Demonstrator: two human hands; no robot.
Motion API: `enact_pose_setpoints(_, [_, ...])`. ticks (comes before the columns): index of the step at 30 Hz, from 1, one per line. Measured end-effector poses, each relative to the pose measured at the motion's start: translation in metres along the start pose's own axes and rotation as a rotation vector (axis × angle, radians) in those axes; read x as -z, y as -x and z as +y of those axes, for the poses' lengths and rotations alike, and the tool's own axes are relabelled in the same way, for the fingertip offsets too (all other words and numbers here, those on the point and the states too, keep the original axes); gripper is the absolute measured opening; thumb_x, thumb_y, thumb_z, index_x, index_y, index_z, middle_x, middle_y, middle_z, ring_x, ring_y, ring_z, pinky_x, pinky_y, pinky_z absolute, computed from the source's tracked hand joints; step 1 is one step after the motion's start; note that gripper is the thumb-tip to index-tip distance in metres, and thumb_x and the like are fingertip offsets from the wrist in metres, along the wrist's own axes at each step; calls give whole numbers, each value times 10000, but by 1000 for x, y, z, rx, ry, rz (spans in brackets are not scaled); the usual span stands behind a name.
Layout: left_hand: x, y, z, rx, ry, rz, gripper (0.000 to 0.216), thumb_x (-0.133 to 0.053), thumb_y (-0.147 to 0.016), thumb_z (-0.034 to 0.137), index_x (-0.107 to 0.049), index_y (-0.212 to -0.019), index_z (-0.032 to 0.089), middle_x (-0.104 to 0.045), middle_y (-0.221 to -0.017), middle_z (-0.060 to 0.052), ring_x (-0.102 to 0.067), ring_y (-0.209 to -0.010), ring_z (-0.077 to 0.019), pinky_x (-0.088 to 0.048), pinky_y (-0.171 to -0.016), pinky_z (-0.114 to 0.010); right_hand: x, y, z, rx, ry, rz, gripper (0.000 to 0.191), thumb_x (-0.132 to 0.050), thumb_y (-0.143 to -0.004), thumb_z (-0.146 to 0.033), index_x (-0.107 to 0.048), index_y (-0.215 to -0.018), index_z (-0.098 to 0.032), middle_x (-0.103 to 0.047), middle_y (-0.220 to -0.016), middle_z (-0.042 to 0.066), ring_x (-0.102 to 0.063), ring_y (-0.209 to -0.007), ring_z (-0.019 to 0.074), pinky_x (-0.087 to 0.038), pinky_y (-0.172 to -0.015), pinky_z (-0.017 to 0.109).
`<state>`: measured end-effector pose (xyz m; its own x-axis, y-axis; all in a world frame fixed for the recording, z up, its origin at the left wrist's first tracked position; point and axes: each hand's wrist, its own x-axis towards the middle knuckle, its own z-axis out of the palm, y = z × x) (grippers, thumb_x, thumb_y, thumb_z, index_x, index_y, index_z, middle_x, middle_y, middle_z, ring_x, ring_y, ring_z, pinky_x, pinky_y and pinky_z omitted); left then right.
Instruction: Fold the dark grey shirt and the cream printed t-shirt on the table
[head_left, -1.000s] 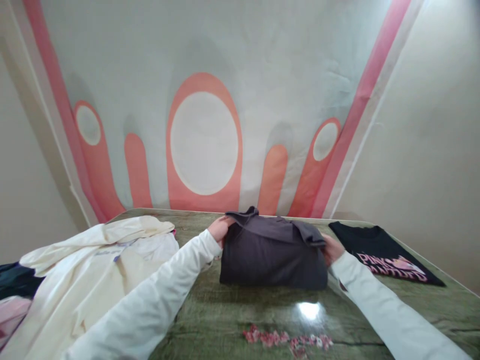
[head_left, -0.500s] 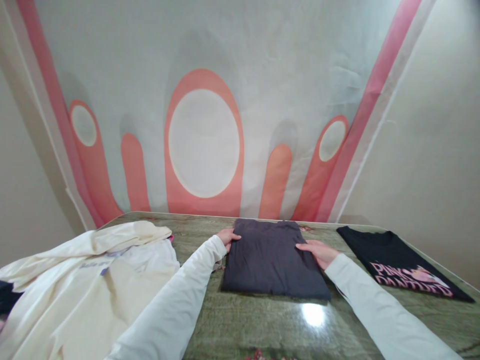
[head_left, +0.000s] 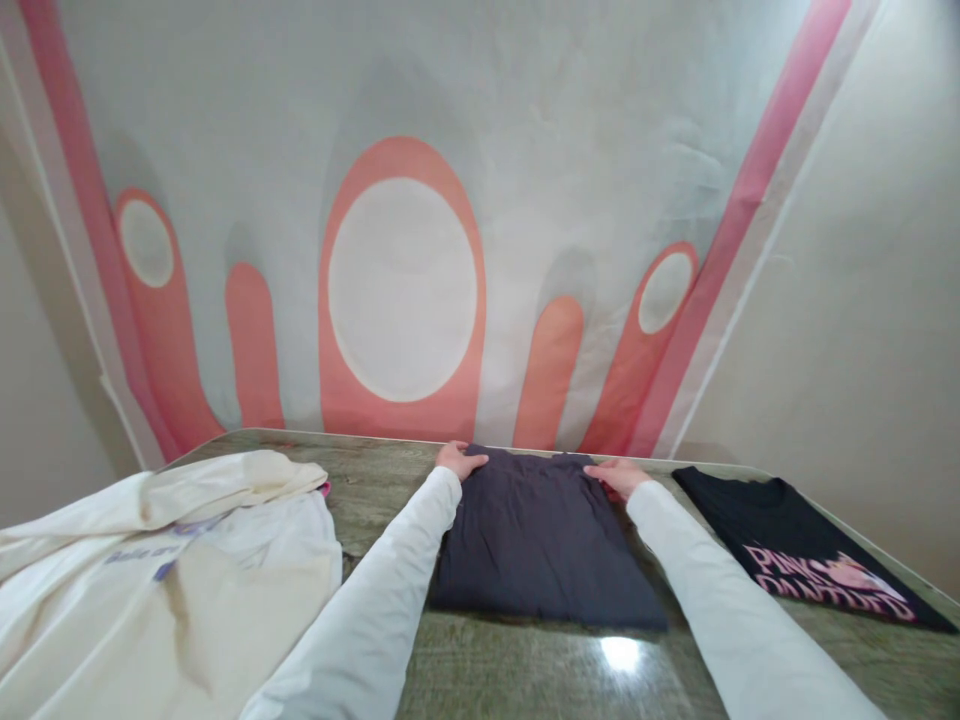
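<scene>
Dark garment (head_left: 547, 545), folded, flat at centre of wood-grain table (head_left: 487, 675), straight near edge running left–right, sides pointing far, long axis uncertain through foreshortening, left hand (head_left: 461, 460) pinching far left corner, right hand (head_left: 619, 477) pinching far right corner.

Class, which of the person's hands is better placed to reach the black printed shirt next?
Probably the right hand: it touches the dark folded garment on the side nearer the black printed shirt, while the left hand is at the garment's opposite side.
</scene>
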<state>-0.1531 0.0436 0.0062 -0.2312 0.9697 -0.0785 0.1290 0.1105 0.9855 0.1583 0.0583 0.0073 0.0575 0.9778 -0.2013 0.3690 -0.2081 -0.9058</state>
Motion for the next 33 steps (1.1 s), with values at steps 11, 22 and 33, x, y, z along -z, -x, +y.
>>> enact_pose_setpoints(11, [-3, 7, -3, -301, -233, -110, 194, -527, -646, 68, -686, -730, 141, -658, -757, -26, -573, -808, -167, -405, -824, -246, -13, -16, 29, 357, 208, 319, 445, -580, -613, -232, -484, -1039, -149, -590, -826, 47, -542, -778, 186, -384, -799, 354])
enact_pose_setpoints(22, [-3, 4, 0, -308, -175, -137, 262, -592, -646, 158, -682, -890, 126, -667, -888, -56, -566, -913, -197, -366, -892, -276, -7, -19, 25, 548, 108, 150, 297, -437, -641, -160, -639, -858, -161, -652, -845, 19, -564, -796, 154, -409, -786, 280])
enact_pose_setpoints(33, [-7, -9, -17, -167, 147, -232, 486, -524, -657, 57, -543, -1134, 148, -659, -924, -44, -616, -790, -147, -470, -774, -280, -8, -30, 38, 657, 125, 166, 382, -435, -691, -175, -561, -1051, -202, -598, -1040, 30, -536, -951, 175, -374, -895, 360])
